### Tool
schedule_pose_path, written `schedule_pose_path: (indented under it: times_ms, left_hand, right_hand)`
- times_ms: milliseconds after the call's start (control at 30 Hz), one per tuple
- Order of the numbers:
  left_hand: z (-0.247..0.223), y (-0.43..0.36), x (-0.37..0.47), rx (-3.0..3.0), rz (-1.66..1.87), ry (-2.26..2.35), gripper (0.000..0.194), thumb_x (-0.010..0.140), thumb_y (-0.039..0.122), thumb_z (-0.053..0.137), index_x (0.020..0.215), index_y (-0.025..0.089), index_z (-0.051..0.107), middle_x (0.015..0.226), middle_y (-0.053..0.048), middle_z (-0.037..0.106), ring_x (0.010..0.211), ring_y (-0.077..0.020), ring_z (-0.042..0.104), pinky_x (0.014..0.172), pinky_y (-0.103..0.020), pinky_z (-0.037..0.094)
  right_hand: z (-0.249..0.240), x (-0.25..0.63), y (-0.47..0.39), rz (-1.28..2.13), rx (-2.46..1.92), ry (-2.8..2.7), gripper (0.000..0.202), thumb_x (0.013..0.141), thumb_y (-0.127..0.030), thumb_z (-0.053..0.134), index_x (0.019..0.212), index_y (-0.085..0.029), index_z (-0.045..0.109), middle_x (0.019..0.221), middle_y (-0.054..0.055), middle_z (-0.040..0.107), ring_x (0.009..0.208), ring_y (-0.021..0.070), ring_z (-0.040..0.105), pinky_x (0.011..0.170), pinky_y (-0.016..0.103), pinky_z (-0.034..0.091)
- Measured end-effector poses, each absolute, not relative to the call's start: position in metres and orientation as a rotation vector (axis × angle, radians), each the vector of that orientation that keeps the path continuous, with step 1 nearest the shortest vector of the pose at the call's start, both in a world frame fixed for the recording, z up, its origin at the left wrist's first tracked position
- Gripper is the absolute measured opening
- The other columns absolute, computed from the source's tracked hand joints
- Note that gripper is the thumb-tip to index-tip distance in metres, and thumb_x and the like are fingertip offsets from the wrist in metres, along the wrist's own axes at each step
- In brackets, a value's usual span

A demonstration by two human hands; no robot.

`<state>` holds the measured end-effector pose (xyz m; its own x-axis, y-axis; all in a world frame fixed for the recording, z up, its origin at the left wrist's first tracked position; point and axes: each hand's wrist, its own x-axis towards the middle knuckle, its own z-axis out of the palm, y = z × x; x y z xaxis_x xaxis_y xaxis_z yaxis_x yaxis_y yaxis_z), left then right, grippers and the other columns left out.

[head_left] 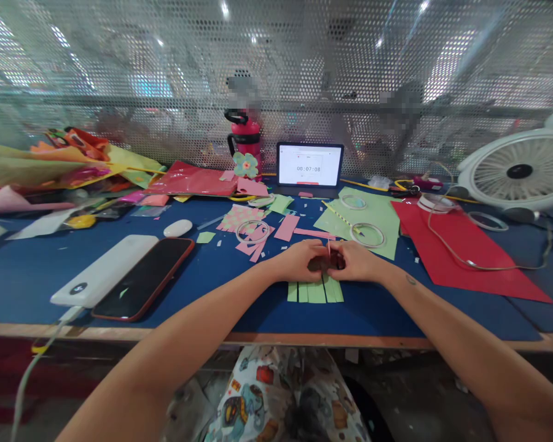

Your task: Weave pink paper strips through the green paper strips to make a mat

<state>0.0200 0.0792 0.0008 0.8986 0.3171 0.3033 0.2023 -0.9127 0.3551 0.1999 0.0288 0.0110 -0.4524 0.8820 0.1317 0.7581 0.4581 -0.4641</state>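
Note:
My left hand [303,261] and my right hand [357,261] meet above the desk, fingers of both closed on a thin pink paper strip [329,247] held upright between them. Just below them lies light green paper cut into strips [316,291], its upper part hidden under my hands. Behind my left hand are a pink paper piece [286,228] and a long pink strip [311,233]. A woven pink and green paper piece [241,219] lies farther left, with a roll of tape [252,232] partly over it.
A phone [145,279] and white power bank [105,270] lie left, near a white mouse [178,228]. Green sheets [382,215] with tape rolls and a red sheet [470,252] are right, by a fan [518,169]. Behind stand a tablet [309,166] and red bottle [247,136].

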Motion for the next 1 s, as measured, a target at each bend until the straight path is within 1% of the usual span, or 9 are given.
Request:
schedule_pose_path:
  times_ms: [200, 300, 433, 533, 667, 900, 1000]
  left_hand:
    - [0.0028, 0.0787, 0.0208, 2.743, 0.501, 0.39, 0.02, 0.061, 0.015, 0.056, 0.081, 0.014, 0.059, 0.077, -0.002, 0.051, 0.07, -0.014, 0.05, 0.065, -0.023, 0.041]
    - [0.0028, 0.0784, 0.0201, 2.738, 0.506, 0.386, 0.018, 0.063, 0.015, 0.055, 0.08, 0.014, 0.06, 0.077, -0.003, 0.051, 0.068, -0.0131, 0.05, 0.063, -0.023, 0.041]
    - [0.0026, 0.0785, 0.0192, 2.754, 0.509, 0.38, 0.021, 0.062, 0.014, 0.055, 0.083, 0.013, 0.06, 0.076, -0.002, 0.051, 0.071, -0.0138, 0.051, 0.066, -0.023, 0.041]
    - [0.0029, 0.0786, 0.0189, 2.769, 0.492, 0.389, 0.021, 0.063, 0.015, 0.056, 0.084, 0.013, 0.059, 0.075, -0.002, 0.05, 0.069, -0.0135, 0.05, 0.063, -0.023, 0.041]
    - [0.0035, 0.0782, 0.0187, 2.77, 0.5, 0.375, 0.021, 0.063, 0.015, 0.056, 0.084, 0.014, 0.059, 0.076, -0.002, 0.05, 0.07, -0.0133, 0.05, 0.064, -0.023, 0.041]
    - [0.0028, 0.0792, 0.0192, 2.753, 0.468, 0.392, 0.02, 0.063, 0.017, 0.055, 0.083, 0.014, 0.059, 0.078, -0.003, 0.051, 0.071, -0.0145, 0.051, 0.064, -0.024, 0.041]
    - [0.0022, 0.0794, 0.02, 2.752, 0.481, 0.376, 0.021, 0.063, 0.016, 0.056, 0.084, 0.014, 0.059, 0.08, -0.004, 0.053, 0.075, -0.0156, 0.052, 0.068, -0.025, 0.042]
  right_hand:
    - [0.0113, 0.1995, 0.0285, 0.478, -1.381, -2.365, 0.015, 0.063, -0.023, 0.058, 0.074, -0.019, 0.049, 0.059, -0.004, 0.052, 0.051, 0.009, 0.047, 0.05, 0.021, 0.032]
    - [0.0111, 0.1997, 0.0289, 0.498, -1.381, -2.365, 0.015, 0.063, -0.023, 0.058, 0.073, -0.019, 0.048, 0.058, -0.004, 0.052, 0.051, 0.0091, 0.047, 0.05, 0.022, 0.033]
    - [0.0095, 0.2006, 0.0291, 0.503, -1.384, -2.368, 0.014, 0.064, -0.024, 0.058, 0.072, -0.019, 0.047, 0.058, -0.004, 0.051, 0.051, 0.0093, 0.047, 0.049, 0.022, 0.032]
    - [0.0085, 0.2011, 0.0291, 0.524, -1.381, -2.368, 0.013, 0.065, -0.024, 0.057, 0.073, -0.019, 0.047, 0.057, -0.005, 0.05, 0.051, 0.009, 0.047, 0.05, 0.021, 0.032]
    - [0.008, 0.2015, 0.0291, 0.496, -1.375, -2.376, 0.012, 0.065, -0.023, 0.056, 0.071, -0.019, 0.046, 0.057, -0.006, 0.049, 0.051, 0.0083, 0.045, 0.05, 0.021, 0.032]
    - [0.0083, 0.2012, 0.0293, 0.505, -1.384, -2.367, 0.014, 0.064, -0.024, 0.057, 0.072, -0.019, 0.047, 0.057, -0.005, 0.05, 0.051, 0.0091, 0.046, 0.05, 0.022, 0.032]
    - [0.0094, 0.2004, 0.0293, 0.527, -1.384, -2.356, 0.015, 0.063, -0.023, 0.058, 0.073, -0.019, 0.048, 0.059, -0.004, 0.052, 0.051, 0.0093, 0.048, 0.05, 0.022, 0.033]
